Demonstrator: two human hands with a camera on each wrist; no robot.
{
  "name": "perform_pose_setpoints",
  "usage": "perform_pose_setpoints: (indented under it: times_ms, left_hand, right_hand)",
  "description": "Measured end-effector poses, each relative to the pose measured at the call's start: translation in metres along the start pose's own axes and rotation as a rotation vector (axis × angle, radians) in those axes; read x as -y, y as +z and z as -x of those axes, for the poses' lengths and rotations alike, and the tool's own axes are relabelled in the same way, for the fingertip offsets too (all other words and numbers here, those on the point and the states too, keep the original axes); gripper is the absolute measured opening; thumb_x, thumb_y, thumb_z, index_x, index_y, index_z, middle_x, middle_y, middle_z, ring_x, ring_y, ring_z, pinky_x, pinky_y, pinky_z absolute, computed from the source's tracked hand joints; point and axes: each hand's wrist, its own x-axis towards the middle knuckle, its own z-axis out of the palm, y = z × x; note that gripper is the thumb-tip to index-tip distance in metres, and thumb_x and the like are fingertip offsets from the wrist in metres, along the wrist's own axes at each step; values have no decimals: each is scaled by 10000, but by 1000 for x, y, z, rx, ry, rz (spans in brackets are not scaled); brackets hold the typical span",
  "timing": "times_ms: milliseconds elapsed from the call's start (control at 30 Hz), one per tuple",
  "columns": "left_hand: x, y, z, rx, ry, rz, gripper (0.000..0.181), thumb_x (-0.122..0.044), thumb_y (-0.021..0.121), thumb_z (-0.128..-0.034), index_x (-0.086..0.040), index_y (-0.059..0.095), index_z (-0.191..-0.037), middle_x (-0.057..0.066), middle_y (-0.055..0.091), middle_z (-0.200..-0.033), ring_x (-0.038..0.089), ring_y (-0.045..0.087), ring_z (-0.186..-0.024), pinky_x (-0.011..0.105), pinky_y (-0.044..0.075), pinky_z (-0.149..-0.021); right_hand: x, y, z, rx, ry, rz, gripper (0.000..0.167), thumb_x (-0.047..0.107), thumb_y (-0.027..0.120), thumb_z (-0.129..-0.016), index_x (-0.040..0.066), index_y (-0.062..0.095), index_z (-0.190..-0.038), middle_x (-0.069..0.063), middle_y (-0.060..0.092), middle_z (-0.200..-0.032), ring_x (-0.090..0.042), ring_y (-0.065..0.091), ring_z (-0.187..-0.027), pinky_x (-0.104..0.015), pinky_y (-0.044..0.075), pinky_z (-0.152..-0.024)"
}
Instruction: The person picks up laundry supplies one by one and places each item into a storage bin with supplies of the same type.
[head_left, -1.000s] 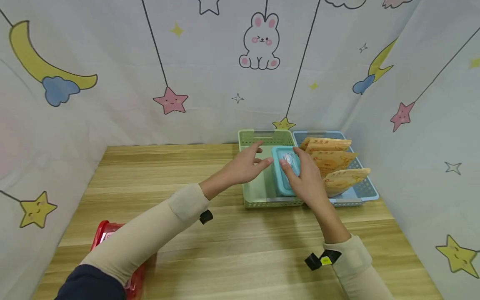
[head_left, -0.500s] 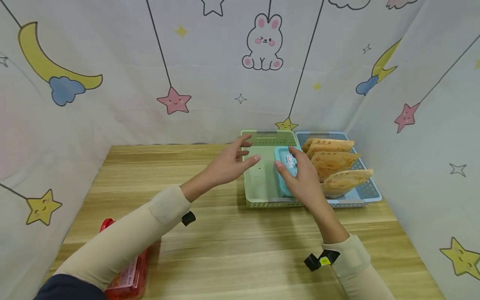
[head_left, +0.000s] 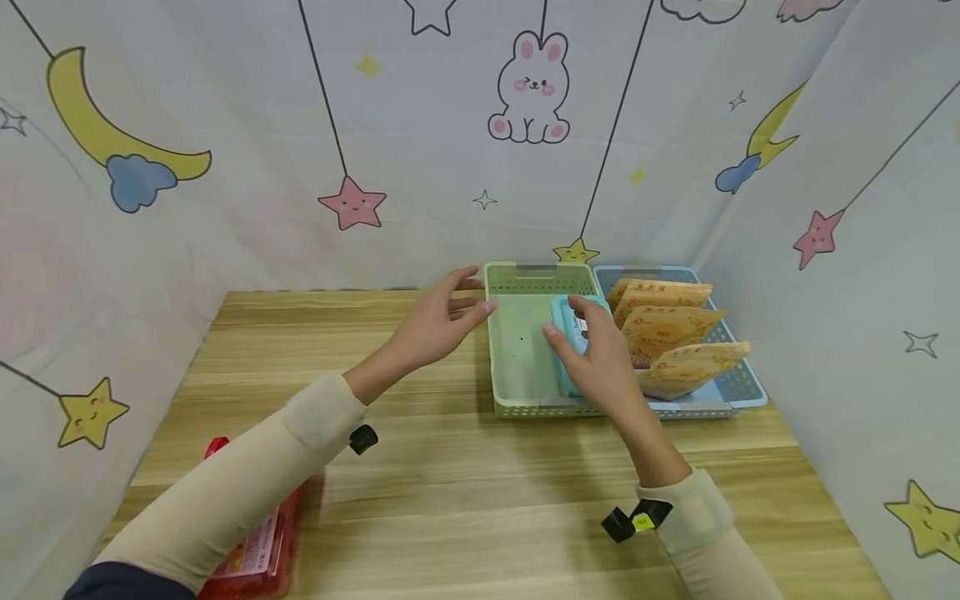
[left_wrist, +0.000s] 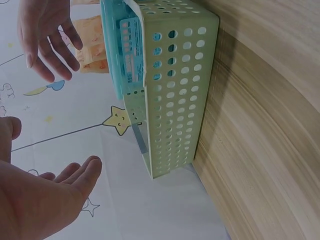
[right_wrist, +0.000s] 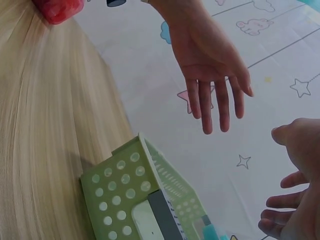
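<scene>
My left hand (head_left: pixel 429 327) hovers just left of the green basket (head_left: pixel 519 358), palm turned inward, fingers loosely extended and holding nothing. My right hand (head_left: pixel 606 360) hangs over the right part of that basket, thumb and fingers spread with nothing gripped. Below it, a turquoise lidded plastic box (head_left: pixel 566 312) with a label stands in the basket's right side, partly hidden by the hand. In the left wrist view a gap shows between the right hand (left_wrist: pixel 50 37) and the box (left_wrist: pixel 131 52). The right wrist view shows the left hand (right_wrist: pixel 210 60) clear of the basket (right_wrist: pixel 115 200).
A blue basket (head_left: pixel 738 385) adjoins the green one on the right and holds several upright tan paper packets (head_left: pixel 670 333). At the table's front left lies a red plastic package (head_left: pixel 258 550), partly under the left sleeve (head_left: pixel 247 475). A printed curtain (head_left: pixel 420 125) surrounds the wooden table (head_left: pixel 450 500).
My left hand has drawn back leftward from over the green basket to beside it. The right hand has shifted slightly left over the turquoise box, which stays in the basket.
</scene>
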Motion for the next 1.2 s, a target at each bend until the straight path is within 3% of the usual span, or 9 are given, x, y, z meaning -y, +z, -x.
perform_pose_setpoints:
  times_ms: [300,533,667,967,1200]
  left_hand:
    - [2,-20,9,0,-37,-47,710,-460,616,-1074,-156,331,-1649,104,491,-1581,334,541,-1424,489,503,-1105]
    - [6,-45,17,-38,3,-30,633,-364,606,-1097,-104,366,-1622,124,515,-1554,340,550,-1413,503,485,-1121]
    - [10,-60,22,-48,-6,-78,628,-391,592,-1101,-109,374,-1618,123,519,-1554,333,542,-1419,529,475,-1126]
    - [21,-84,41,15,2,-132,597,-397,597,-1099,-144,398,-1603,118,528,-1533,355,538,-1420,551,459,-1136]
    - [31,-110,59,97,-27,-245,540,-371,568,-1116,-114,439,-1574,157,548,-1506,383,573,-1373,586,477,-1105]
  right_hand:
    - [5,13,-3,14,-32,-46,672,403,652,-1068,12,438,-1571,-201,498,-1547,-381,500,-1397,-594,491,-1070]
    - [17,25,-5,14,-82,-80,618,389,666,-1061,38,491,-1538,-150,540,-1511,-323,519,-1365,-556,497,-1068]
    - [26,33,-7,24,-116,-77,587,372,671,-1058,36,518,-1515,-135,557,-1484,-309,534,-1338,-510,508,-1054]
    - [44,57,-7,69,-198,-73,553,339,679,-1052,10,548,-1477,-159,590,-1423,-322,572,-1286,-486,541,-1015]
    - [56,79,-4,109,-206,-63,552,366,691,-1041,29,571,-1460,-123,621,-1355,-278,608,-1210,-423,564,-968]
